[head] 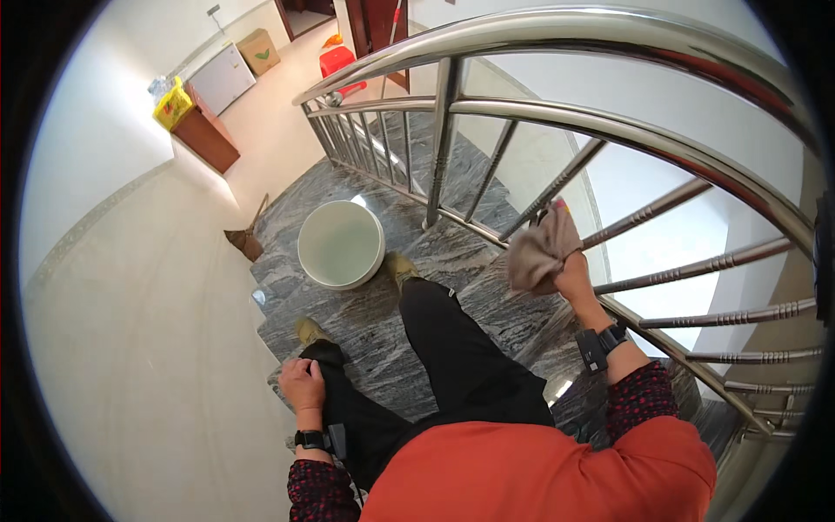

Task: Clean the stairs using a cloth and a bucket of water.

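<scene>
My right hand (pixel 572 271) holds a brownish-grey cloth (pixel 538 256) against the lower part of a ridged metal baluster (pixel 561 177) of the stair railing. The cloth hides most of the fingers. My left hand (pixel 303 383) rests near my left knee with its fingers curled, and nothing shows in it. A white bucket (pixel 341 245) of cloudy water stands upright on the dark marbled stone steps, just beyond my feet. Both wrists bear black straps with small devices.
The curved metal handrail (pixel 587 49) runs along the right. A broom (pixel 246 241) leans by the left wall. Below are a brown cabinet (pixel 207 140) with a yellow bag, a white chest (pixel 222 78), a cardboard box (pixel 259 52) and a red stool (pixel 336 60). Stone steps (pixel 385 352) lie underfoot.
</scene>
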### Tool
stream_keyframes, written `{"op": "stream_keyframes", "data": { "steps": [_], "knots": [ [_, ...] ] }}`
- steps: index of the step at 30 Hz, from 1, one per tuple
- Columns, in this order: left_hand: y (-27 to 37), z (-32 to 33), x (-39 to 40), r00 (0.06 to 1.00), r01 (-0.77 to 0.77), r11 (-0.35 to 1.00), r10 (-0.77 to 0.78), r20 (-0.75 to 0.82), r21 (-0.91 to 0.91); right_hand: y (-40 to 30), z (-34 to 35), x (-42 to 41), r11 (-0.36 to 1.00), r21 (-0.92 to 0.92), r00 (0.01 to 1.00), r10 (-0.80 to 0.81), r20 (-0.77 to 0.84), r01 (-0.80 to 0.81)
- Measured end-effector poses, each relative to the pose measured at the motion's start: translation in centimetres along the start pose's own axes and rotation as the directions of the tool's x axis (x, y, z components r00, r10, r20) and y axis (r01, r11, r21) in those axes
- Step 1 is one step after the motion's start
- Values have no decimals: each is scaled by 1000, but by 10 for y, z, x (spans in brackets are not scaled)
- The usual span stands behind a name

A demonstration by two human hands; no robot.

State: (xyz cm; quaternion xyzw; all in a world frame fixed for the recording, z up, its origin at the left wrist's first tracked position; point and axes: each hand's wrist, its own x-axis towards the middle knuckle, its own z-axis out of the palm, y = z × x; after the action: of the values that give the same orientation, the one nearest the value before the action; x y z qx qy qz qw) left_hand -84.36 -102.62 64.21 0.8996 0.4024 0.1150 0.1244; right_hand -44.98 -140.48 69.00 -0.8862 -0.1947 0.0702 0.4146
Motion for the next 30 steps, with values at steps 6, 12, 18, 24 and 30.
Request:
{"op": "stream_keyframes", "data": {
  "steps": [6,12,18,24,30],
  "knots": [
    [-3,-3,3,1000,7,1000,-7,26,-5,28,2,20,196,-552,585,-279,761,811],
    [-2,-9,2,998,56,998,-55,20,-26,53,42,40,85,-365,372,-99,923,927],
    [1,-12,11,989,110,994,-108,102,-17,101,103,61,-67,-191,196,73,978,979],
    [-9,-15,15,968,172,985,-170,185,5,105,157,98,-80,-220,226,79,971,972],
    [-6,-17,36,944,207,978,-202,262,12,119,227,148,-30,-240,240,7,971,970]
  ]
}}
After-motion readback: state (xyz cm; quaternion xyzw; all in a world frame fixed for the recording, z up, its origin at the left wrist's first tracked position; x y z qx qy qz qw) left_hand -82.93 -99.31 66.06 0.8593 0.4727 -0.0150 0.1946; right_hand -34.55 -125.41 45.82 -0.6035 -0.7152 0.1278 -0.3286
